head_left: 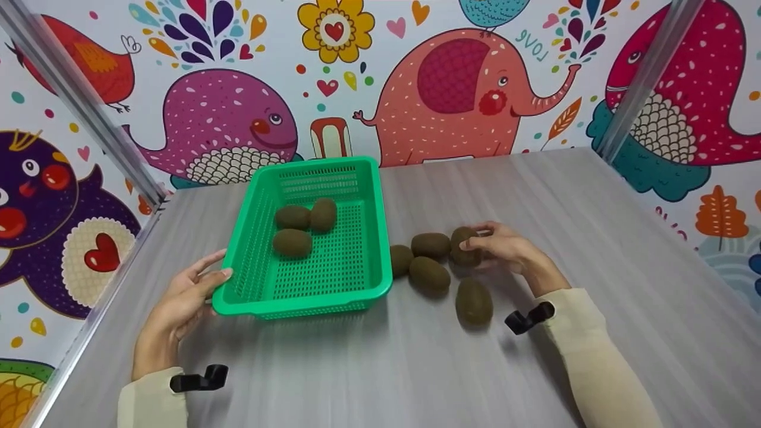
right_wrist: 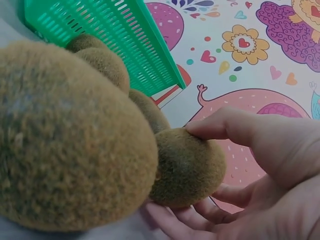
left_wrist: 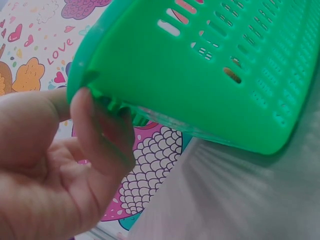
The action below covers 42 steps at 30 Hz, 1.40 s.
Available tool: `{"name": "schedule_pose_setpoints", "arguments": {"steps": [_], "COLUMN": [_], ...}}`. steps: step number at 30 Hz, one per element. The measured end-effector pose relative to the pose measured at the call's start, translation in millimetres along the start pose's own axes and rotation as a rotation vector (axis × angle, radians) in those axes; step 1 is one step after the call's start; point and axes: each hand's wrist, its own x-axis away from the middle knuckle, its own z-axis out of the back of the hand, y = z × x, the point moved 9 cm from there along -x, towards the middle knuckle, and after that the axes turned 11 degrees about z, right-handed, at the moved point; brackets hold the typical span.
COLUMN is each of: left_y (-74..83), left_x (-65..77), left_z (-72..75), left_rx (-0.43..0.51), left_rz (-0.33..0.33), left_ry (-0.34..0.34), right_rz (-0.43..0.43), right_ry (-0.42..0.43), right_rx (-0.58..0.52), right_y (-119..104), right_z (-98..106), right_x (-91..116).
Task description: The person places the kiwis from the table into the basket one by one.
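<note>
A green plastic basket (head_left: 321,306) stands on the table, three brown kiwis (head_left: 292,243) lying inside toward its left side. My left hand (head_left: 184,300) grips the basket's near left corner, thumb on the rim and fingers below it, as the left wrist view also shows. To the right of the basket, my right hand (head_left: 505,249) holds a kiwi (right_wrist: 187,167) between thumb and fingers. Several more kiwis lie beside it on the table, one kiwi (head_left: 474,303) nearest the front and another kiwi (head_left: 401,261) right at the basket's wall, partly hidden by it.
The grey wood-grain table (head_left: 416,368) runs back to a wall (head_left: 416,137) printed with cartoon animals. Metal posts (head_left: 645,77) rise at the table's back corners. A black wrist mount (head_left: 199,378) sits on each sleeve.
</note>
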Motion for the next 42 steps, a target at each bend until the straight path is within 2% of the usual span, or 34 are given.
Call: {"name": "schedule_pose_setpoints", "arguments": {"steps": [10, 17, 22, 33, 42], "left_y": [-0.3, -0.9, -0.2, -1.4, 0.6], "left_x": [0.8, 1.2, 1.0, 1.0, 1.8], "left_z": [0.8, 0.0, -0.3, -0.3, 0.1], "left_rx": [0.012, 0.019, 0.004, -0.005, -0.038], "left_rz": [0.014, 0.022, 0.002, 0.003, -0.002], "left_ry": [-0.005, -0.008, -0.017, -0.015, -0.004], "right_rz": [0.027, 0.053, 0.085, 0.097, 0.123], "right_ry": [0.035, 0.024, 0.017, -0.003, -0.007], "right_rx": [-0.067, -0.185, -0.264, -0.335, -0.342], "right_y": [-5.9, -10.0, -15.8, -27.9, -41.1], "right_z": [1.1, -2.4, -7.4, -13.9, -22.0], "right_x": [-0.4, 1.3, 1.4, 4.6, 8.2]}}
